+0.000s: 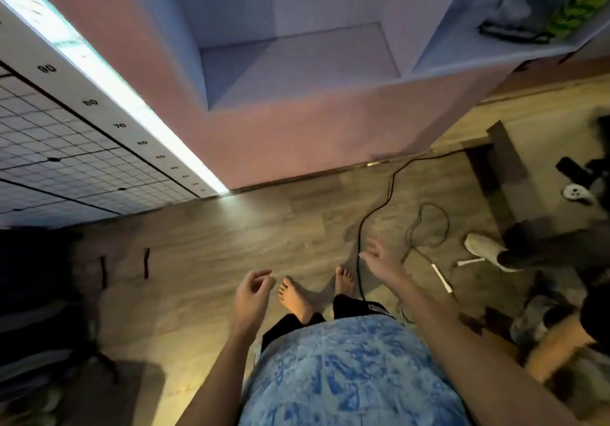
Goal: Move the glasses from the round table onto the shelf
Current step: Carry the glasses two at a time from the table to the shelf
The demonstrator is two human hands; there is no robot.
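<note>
Floorboards of pale wood-grain laminate [231, 247] fill the middle of the view, and the person's two bare feet [297, 297] stand on them, toes toward the wall; straight ahead rises a pale lilac-pink shelf unit [297, 135] with a deep square compartment [297, 59], bare inside; to its right a second compartment holds a blurred clear rounded object [513, 8] on a dark tray [515, 34], too soft to name, beside something green-patterned [577, 6]; no glasses can be made out for certain, and the round table is out of frame. Left hand [252, 293] hangs low over the floor, fingers loosely curled, holding nothing; right hand [379, 259] is out to the side, fingers spread wide, also holding nothing. Left of the shelf runs a bright strip light [109, 75] along a white gridded board [66, 148] printed with numbers; a black cable [379, 207] snakes over the floor from the shelf's foot, with a thinner looped cord [429, 227] just beside it; a white shoe [485, 249] lies at the right among dark, blurred clutter; the person wears a blue mottled shirt [346, 369].
</note>
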